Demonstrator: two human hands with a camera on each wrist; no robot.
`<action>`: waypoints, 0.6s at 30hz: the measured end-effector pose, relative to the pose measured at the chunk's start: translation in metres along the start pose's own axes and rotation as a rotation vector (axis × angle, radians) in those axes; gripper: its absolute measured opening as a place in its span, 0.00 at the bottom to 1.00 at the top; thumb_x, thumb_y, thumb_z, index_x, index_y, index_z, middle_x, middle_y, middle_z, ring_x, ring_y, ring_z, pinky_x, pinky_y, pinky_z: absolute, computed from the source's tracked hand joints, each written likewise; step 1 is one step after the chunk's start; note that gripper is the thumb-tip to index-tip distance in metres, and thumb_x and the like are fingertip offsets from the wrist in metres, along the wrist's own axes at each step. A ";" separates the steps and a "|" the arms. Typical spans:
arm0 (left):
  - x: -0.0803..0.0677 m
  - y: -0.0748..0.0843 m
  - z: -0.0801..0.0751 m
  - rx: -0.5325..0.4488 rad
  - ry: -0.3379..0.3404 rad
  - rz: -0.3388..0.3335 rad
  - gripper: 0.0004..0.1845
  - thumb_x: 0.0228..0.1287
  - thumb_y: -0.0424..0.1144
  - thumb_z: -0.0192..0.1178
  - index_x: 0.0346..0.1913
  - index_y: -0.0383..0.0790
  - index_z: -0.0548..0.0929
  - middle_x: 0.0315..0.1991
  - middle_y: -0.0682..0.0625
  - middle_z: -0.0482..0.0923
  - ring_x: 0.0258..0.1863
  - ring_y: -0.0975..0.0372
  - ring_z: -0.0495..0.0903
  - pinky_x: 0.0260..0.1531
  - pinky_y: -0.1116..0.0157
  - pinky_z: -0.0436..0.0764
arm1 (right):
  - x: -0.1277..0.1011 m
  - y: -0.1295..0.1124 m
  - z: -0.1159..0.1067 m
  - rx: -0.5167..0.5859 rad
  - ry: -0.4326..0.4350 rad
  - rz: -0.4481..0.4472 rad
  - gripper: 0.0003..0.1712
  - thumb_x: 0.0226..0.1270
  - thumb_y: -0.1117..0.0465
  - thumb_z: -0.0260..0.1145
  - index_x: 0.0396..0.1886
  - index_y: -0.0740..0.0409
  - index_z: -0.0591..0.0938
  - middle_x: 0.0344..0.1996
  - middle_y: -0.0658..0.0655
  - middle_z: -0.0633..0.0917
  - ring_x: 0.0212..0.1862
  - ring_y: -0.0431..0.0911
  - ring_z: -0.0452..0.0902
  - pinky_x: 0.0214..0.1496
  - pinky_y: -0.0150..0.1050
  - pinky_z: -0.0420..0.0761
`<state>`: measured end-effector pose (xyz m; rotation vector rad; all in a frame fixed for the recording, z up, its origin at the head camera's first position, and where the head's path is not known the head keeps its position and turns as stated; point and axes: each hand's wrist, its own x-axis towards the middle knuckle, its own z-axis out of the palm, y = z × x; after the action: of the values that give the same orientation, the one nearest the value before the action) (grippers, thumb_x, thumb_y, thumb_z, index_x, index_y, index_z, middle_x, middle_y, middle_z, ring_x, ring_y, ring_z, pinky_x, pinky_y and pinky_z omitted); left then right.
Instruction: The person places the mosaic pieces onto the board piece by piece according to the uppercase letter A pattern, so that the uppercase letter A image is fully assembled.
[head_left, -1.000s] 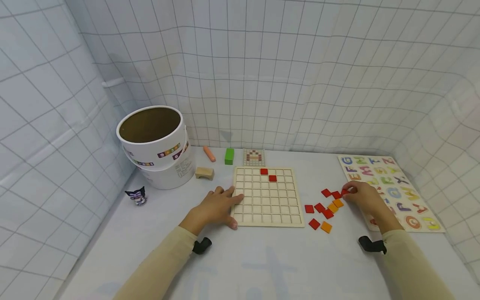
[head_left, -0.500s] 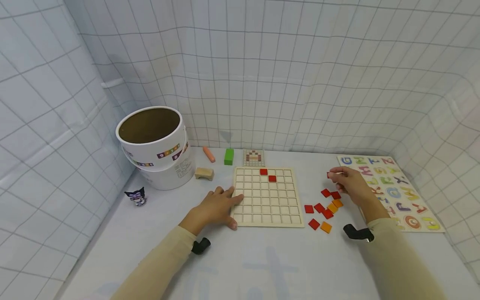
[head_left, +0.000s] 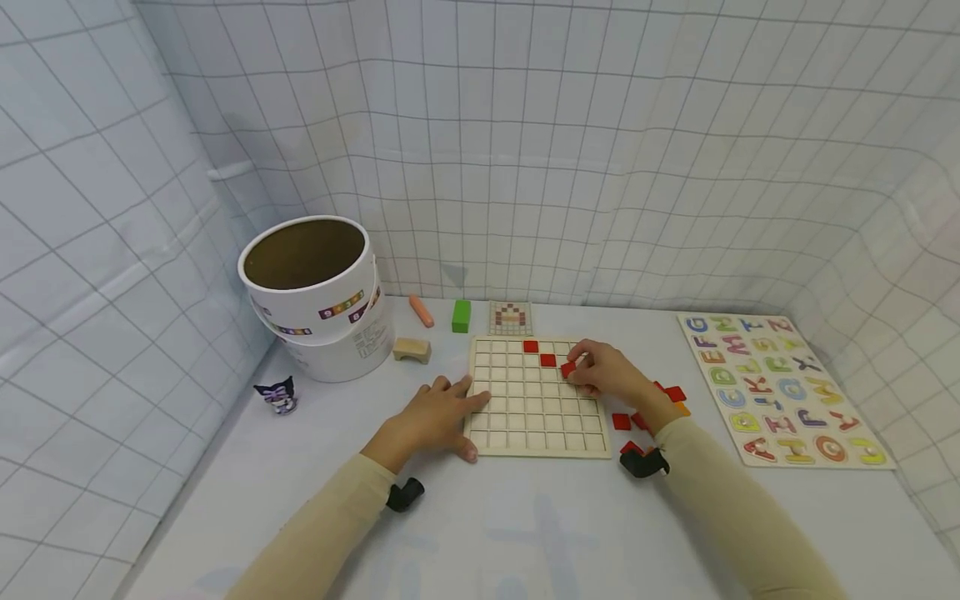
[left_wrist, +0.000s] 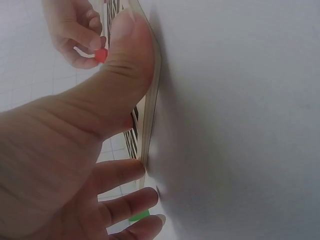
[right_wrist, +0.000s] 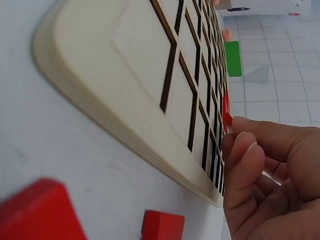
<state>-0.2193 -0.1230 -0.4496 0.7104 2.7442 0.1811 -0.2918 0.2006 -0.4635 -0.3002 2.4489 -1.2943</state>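
A wooden grid board (head_left: 540,417) lies flat in front of me, with two red tiles (head_left: 531,347) set diagonally in its upper cells. My left hand (head_left: 431,417) rests along the board's left edge, fingers spread and touching it. Above the upper right cells, my right hand (head_left: 607,372) pinches a red square tile (head_left: 567,369) between thumb and fingers. In the right wrist view the pinched tile is close to the board surface. Several loose red tiles (head_left: 622,422) and an orange tile (head_left: 682,408) lie right of the board, partly hidden by my right forearm.
Behind the board are a small pattern card (head_left: 510,318), a green block (head_left: 461,317) and an orange stick (head_left: 421,311). A wooden arch block (head_left: 412,350), a white bucket (head_left: 337,358) and a small figurine (head_left: 278,395) stand left. An alphabet board (head_left: 780,392) lies right.
My right hand has picked a red tile from the loose pile and carried it left to the board's upper right. My left hand has stayed on the board's edge.
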 end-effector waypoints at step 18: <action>0.001 0.001 0.001 -0.001 0.001 -0.007 0.54 0.45 0.63 0.76 0.78 0.56 0.67 0.80 0.41 0.57 0.69 0.43 0.64 0.66 0.38 0.65 | 0.006 -0.010 0.004 -0.333 0.060 0.052 0.13 0.66 0.60 0.72 0.49 0.56 0.84 0.34 0.56 0.80 0.31 0.47 0.74 0.33 0.38 0.74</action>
<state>-0.2195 -0.1221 -0.4505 0.7009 2.7466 0.1809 -0.2950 0.1896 -0.4585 -0.2819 2.7005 -0.8825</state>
